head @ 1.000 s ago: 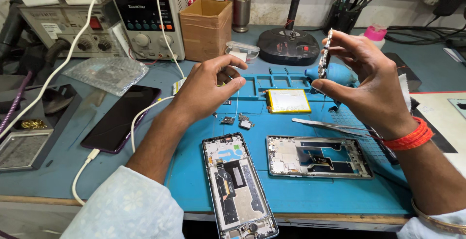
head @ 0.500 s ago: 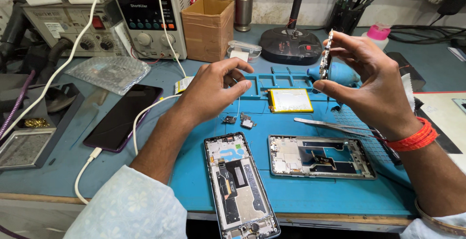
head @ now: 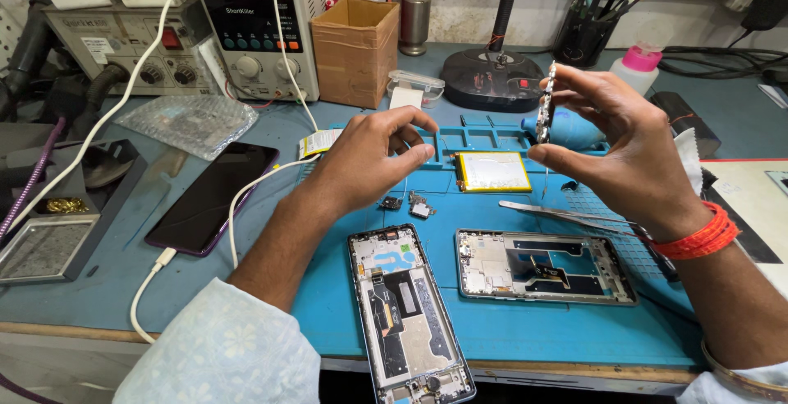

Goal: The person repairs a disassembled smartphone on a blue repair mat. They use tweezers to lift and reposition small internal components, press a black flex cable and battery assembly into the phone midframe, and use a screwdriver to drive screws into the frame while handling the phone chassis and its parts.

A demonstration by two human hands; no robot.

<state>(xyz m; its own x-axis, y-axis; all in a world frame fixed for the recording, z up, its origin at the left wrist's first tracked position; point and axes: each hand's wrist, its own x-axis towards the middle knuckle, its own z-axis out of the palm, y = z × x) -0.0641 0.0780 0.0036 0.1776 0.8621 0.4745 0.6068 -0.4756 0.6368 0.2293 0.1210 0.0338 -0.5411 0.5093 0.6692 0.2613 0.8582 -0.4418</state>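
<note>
Fingertips of my right hand pinch a narrow circuit board upright at eye level (edge-on for inspection), while my left hand hovers half-curled, empty, above the opened phone frames on the tabletop.

A phone repair workshop is showing here: two opened phones are lying on a blue work mat, a bench power supply is sitting far left, and tweezers are resting at right.
</note>
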